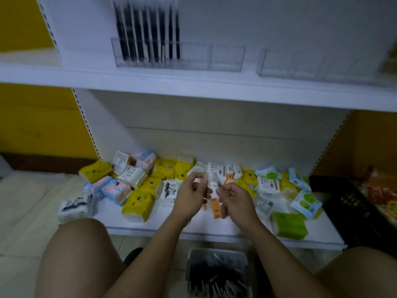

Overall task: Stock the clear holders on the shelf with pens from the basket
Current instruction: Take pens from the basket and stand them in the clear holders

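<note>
**A:** What is held, and where?

**B:** A slim pale pen (pixel 216 180), badly blurred, is held near the middle of the scene, above the front of the bottom shelf. It is pinched at its left end by the curled left hand (pixel 190 195) and lower down by the curled right hand (pixel 236 200). The hands are close together, almost touching. Whether one piece or a pen and a cap is held cannot be told.

**A:** And the supply?

**B:** More dark pens are heaped in the basket (pixel 214 251), nearest of all, between the knees.

**A:** Where is the pen to be put?

**B:** On the upper shelf (pixel 193 82), far and above. In the left clear holder (pixel 227 59) only the left compartments are seen to be filled, with dark pens (pixel 146 33) standing upright. Its right compartments and the right clear holder (pixel 300 63) seem unfilled.

**A:** How is it best done?

**B:** The pen is probably best settled in one hand first and turned upright. It can then be lowered straight into the compartment just right of the filled ones, so that the standing pens are not knocked. The holder looks light, so it may need to be steadied with the free hand. The tissue packs (pixel 137 201) and the black crate (pixel 343 211) at the right are better left alone.
</note>
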Demonstrator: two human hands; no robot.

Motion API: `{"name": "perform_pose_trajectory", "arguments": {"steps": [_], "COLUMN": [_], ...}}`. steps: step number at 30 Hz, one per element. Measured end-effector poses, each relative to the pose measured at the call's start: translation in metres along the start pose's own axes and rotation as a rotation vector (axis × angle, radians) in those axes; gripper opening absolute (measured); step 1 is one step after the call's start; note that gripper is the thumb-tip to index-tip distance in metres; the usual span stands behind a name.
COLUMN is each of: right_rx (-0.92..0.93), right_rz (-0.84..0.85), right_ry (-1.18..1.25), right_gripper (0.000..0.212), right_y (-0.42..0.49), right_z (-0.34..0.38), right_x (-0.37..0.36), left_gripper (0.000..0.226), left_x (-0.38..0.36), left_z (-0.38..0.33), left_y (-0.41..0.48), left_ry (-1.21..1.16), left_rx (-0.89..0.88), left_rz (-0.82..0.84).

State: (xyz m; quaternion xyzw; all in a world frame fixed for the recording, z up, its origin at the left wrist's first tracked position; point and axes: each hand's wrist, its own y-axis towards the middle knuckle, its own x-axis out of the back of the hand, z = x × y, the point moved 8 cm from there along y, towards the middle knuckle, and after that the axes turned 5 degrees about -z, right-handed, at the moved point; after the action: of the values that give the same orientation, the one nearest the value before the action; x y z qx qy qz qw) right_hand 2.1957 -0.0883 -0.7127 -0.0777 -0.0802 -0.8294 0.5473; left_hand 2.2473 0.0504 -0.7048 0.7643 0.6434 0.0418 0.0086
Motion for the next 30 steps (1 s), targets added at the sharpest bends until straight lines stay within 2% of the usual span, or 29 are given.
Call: {"name": "perform_pose_trajectory", "arguments": {"steps": [3, 9, 12, 13, 15, 17, 23, 26, 30], "right_rx": [0.075, 0.387, 0.519, 0.538, 0.593, 0.66, 0.732, 0.757, 0.802], "right_rz": [-0.013, -0.124, -0.113, -0.097, -0.064, -0.076, -0.105, -0.094, -0.113], "right_ry": [0.074, -0.094, -0.099, -0.088, -0.079, -0.093, -0.056, -0.046, -0.039], "right_gripper": [0.016, 0.019, 0.018, 0.024, 0.049, 0.059, 0.048, 0.037, 0.034], "right_y": [0.004, 0.002, 0.002, 0.003, 0.006, 0.009, 0.036, 0.054, 0.081], "right_z": [0.047, 0.152, 0.203, 0.217, 0.245, 0.271, 0.331, 0.354, 0.379], "right_x": [0.003, 0.023, 0.03, 0.031, 0.033, 0.037, 0.043, 0.039, 0.031], "left_gripper": [0.012, 0.002, 0.008, 0.011, 0.017, 0.026, 0.023, 0.025, 0.024], "left_x": [0.008, 0.031, 0.039, 0.041, 0.043, 0.046, 0.059, 0.067, 0.078], "left_z": [-0.045, -0.139, -0.184, -0.198, -0.226, -0.253, -0.32, -0.354, -0.394], "left_y": [0.009, 0.02, 0.024, 0.024, 0.024, 0.024, 0.034, 0.046, 0.068], "left_ry": [-0.09, -0.065, -0.093, -0.099, -0.089, -0.063, 0.085, 0.17, 0.284], "left_rx": [-0.021, -0.217, -0.31, -0.336, -0.397, -0.457, -0.604, -0.673, -0.727], "left_rz": [-0.037, -0.079, -0.068, -0.057, -0.026, -0.014, -0.051, -0.107, -0.191]}}
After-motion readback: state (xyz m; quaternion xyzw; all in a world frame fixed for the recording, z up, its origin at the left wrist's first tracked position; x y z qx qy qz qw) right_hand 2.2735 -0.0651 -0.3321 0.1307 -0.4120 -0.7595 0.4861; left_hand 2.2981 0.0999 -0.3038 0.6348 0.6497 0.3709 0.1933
